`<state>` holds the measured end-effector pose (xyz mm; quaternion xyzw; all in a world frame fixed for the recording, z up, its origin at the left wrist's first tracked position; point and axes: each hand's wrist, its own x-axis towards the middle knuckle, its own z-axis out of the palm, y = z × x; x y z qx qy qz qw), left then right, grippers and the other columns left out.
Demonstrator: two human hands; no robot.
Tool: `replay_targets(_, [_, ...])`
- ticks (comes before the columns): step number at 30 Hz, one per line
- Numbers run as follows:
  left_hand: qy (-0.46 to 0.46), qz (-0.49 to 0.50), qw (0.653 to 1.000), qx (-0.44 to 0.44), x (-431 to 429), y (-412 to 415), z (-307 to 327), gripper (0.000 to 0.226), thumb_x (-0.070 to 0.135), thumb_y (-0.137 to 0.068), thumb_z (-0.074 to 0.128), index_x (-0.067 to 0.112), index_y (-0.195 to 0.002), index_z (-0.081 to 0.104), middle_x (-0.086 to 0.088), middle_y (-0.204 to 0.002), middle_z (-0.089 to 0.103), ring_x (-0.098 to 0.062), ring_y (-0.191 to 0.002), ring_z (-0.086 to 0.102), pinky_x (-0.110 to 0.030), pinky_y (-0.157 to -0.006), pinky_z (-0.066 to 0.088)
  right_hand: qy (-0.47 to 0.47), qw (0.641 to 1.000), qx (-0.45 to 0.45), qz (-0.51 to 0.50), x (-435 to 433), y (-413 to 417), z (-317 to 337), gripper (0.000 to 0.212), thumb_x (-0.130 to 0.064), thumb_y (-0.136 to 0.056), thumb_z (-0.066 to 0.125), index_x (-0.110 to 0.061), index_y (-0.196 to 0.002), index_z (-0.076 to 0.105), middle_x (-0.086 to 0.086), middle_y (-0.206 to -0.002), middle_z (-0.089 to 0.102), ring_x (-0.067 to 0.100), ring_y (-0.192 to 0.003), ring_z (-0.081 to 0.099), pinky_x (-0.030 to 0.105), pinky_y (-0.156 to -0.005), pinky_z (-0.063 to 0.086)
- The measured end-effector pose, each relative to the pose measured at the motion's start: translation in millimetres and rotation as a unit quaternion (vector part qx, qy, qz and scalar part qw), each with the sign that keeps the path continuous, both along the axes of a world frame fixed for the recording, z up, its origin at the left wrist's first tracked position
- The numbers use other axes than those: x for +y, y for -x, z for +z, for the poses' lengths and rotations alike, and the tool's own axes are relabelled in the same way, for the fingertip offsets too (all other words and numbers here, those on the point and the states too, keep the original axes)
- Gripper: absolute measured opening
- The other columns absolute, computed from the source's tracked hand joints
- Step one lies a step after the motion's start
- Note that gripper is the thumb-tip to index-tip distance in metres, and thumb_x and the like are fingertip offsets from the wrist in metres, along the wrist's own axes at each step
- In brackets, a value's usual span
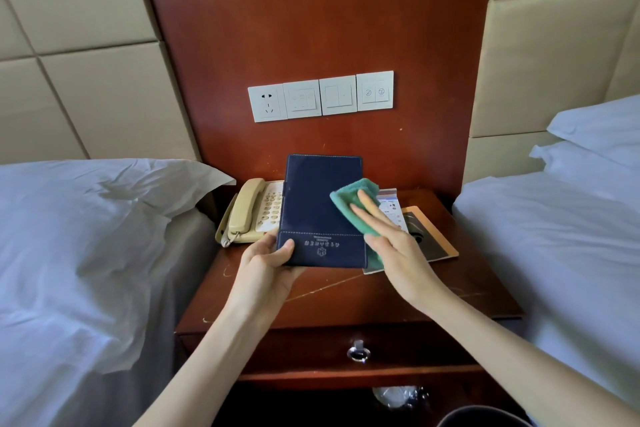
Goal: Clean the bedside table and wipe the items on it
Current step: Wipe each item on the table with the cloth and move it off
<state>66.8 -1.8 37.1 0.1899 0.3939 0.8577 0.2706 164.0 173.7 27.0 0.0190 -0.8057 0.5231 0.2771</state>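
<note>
Dark blue stitched leather folder [320,210] stood frame centre, long axis vertical, logo end down, left hand [265,265] gripped lower corner, right hand [388,239] pressed flat-fingered on folded teal cloth [353,208].

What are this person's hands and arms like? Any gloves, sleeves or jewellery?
No gloves: the left hand and right hand are bare. Both forearms are bare too, with no sleeve showing up to the picture's edge. No watch, bracelet or ring shows on either.

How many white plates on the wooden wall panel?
4, in one row above the bedside table: socket plate leftmost, then switch plates to its right. None seems hidden.
</note>
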Motion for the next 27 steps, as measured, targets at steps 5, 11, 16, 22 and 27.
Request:
replay_targets(5, [0.011, -0.033, 0.999, 0.031, 0, -4, -6, 0.039, -0.014, -0.089, 0.038, 0.000, -0.119, 0.058, -0.018, -0.119, 0.066, -0.030, -0.112, 0.063, -0.037, -0.079, 0.056, 0.186, 0.979, 0.063, -0.062, -5, 14, 25, 0.038, -0.022, -0.102, 0.040, -0.047, -0.129, 0.045, -0.014, -0.152, 0.036, -0.003, -0.134, 0.036, 0.025, -0.110, 0.034])
replay_targets(11, [0.023, -0.075, 0.997, 0.027, -4, 2, -18, 0.036, -0.012, -0.086, 0.043, -0.002, -0.115, 0.063, -0.022, -0.120, 0.065, -0.034, -0.113, 0.062, -0.036, -0.079, 0.057, 0.346, 0.935, 0.045, -0.063, 12, 10, 46, 0.031, -0.009, -0.094, 0.054, -0.033, -0.108, 0.068, -0.005, -0.119, 0.066, 0.014, -0.107, 0.063, 0.024, -0.072, 0.053])
replay_targets(16, [0.045, -0.043, 0.998, 0.029, 1, 7, -22, 0.038, -0.010, -0.089, 0.041, 0.005, -0.115, 0.065, -0.017, -0.120, 0.066, -0.026, -0.115, 0.062, -0.032, -0.084, 0.055, 0.320, 0.942, 0.060, -0.085, 15, 5, 46, 0.028, 0.007, -0.081, 0.064, -0.019, -0.089, 0.062, 0.001, -0.099, 0.072, 0.018, -0.094, 0.070, 0.025, -0.067, 0.054])
replay_targets(22, [0.258, 0.042, 0.965, -0.023, 14, 3, -24, 0.026, 0.017, -0.098, 0.051, -0.004, -0.114, 0.054, -0.019, -0.104, 0.071, -0.027, -0.095, 0.070, -0.034, -0.078, 0.055, 0.129, 0.981, 0.125, -0.080, 0, -7, 54, 0.036, 0.010, -0.073, 0.068, -0.024, -0.071, 0.058, -0.008, -0.079, 0.067, 0.004, -0.080, 0.065, 0.014, -0.063, 0.047])
replay_targets(27, [0.224, -0.036, 0.964, -0.138, 11, -7, 5, 0.031, 0.027, -0.095, 0.046, -0.003, -0.102, 0.053, -0.031, -0.099, 0.065, -0.042, -0.091, 0.060, -0.057, -0.095, 0.038, -0.075, 0.982, 0.155, -0.080, -24, -16, 55, 0.028, 0.011, -0.076, 0.068, -0.017, -0.075, 0.064, -0.001, -0.083, 0.061, 0.002, -0.081, 0.058, 0.007, -0.068, 0.043])
